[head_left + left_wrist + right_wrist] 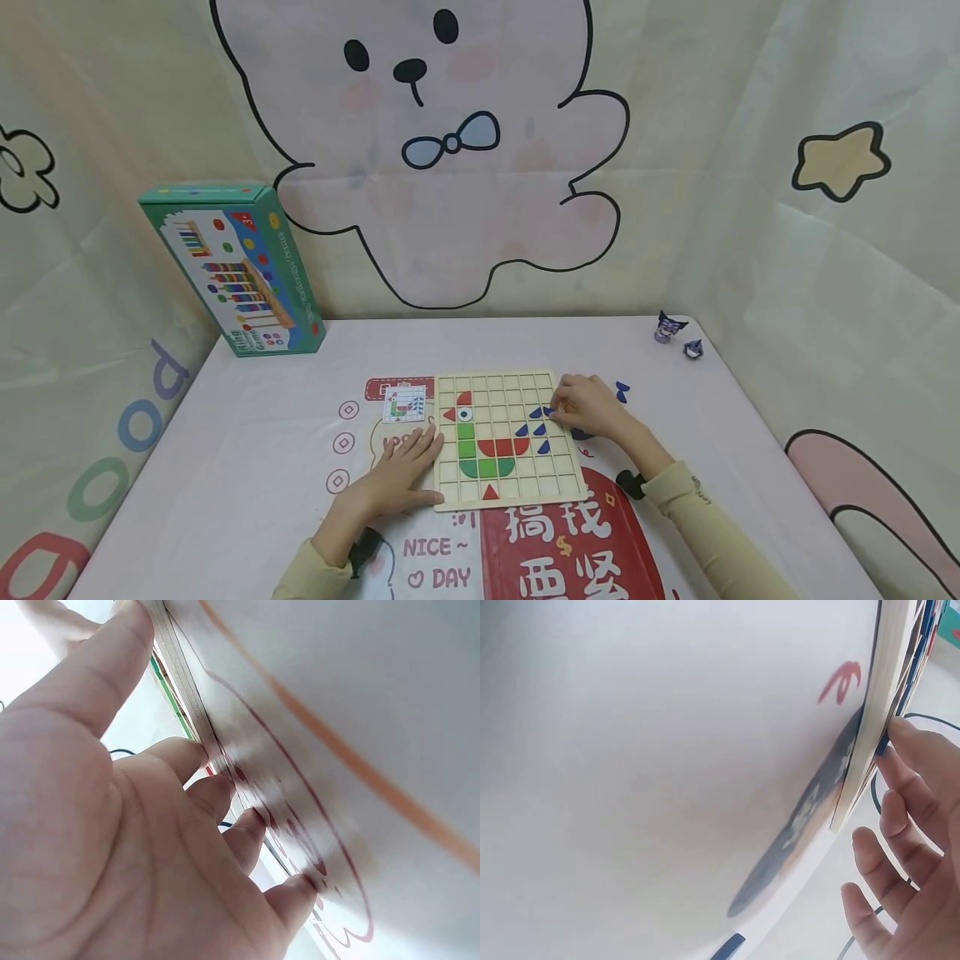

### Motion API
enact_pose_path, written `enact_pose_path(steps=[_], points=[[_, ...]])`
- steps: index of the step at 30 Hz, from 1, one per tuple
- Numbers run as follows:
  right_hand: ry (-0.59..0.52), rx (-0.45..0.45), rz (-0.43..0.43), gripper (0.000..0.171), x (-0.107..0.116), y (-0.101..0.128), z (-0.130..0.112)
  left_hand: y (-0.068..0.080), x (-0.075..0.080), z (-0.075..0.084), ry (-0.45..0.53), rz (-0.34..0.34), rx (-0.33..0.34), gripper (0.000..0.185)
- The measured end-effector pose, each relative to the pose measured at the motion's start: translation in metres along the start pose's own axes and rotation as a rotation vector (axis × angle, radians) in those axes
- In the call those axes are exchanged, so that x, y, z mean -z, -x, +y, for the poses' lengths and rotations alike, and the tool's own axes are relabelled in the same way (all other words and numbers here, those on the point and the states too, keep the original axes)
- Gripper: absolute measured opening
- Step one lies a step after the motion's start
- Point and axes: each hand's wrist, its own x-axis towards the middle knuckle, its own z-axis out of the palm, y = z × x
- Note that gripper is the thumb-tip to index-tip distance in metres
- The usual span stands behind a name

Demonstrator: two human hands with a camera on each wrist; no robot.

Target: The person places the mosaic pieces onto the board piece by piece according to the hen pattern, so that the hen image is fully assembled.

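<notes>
A pale wooden grid board (517,483) lies on the table, bearing a bird-like figure of red, green and white pieces, with several small blue pieces (540,429) at its right side. My left hand (401,475) is spread beside the board's left edge, its thumb touching the lower left corner. In the left wrist view, its fingertips (247,817) rest on the printed surface. At the board's upper right, my right hand (588,404) pinches a small blue piece (883,742) between thumb and index finger, against the board. Its other fingers are loosely bent.
A small picture card (404,404) lies left of the board. Two more blue pieces (622,392) are on the table beyond the right hand. A green box (240,275) stands at the back left. Crumpled wrappers (667,327) sit at the back right corner.
</notes>
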Motion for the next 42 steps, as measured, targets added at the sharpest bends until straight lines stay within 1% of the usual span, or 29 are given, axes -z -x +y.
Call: enact_pose_path(steps=[11, 14, 23, 31, 42], points=[[-0.02, 0.023, 0.013, 0.008, 0.002, 0.003, -0.001, -0.001, 0.0, 0.0, -0.004, 0.005, 0.003, 0.086], [-0.021, 0.025, 0.03, 0.007, 0.003, 0.004, 0.0, -0.001, 0.0, 0.0, 0.002, 0.006, 0.003, 0.086], [-0.03, 0.005, 0.067, 0.006, 0.008, 0.01, 0.005, -0.002, -0.002, -0.002, -0.001, 0.006, 0.001, 0.087], [-0.03, -0.058, 0.057, 0.009, 0.014, 0.019, 0.016, -0.002, -0.003, -0.003, 0.0, 0.005, 0.0, 0.086], [-0.033, -0.119, 0.053, 0.009, 0.018, 0.034, 0.045, -0.001, -0.002, -0.002, 0.009, 0.004, -0.001, 0.086]])
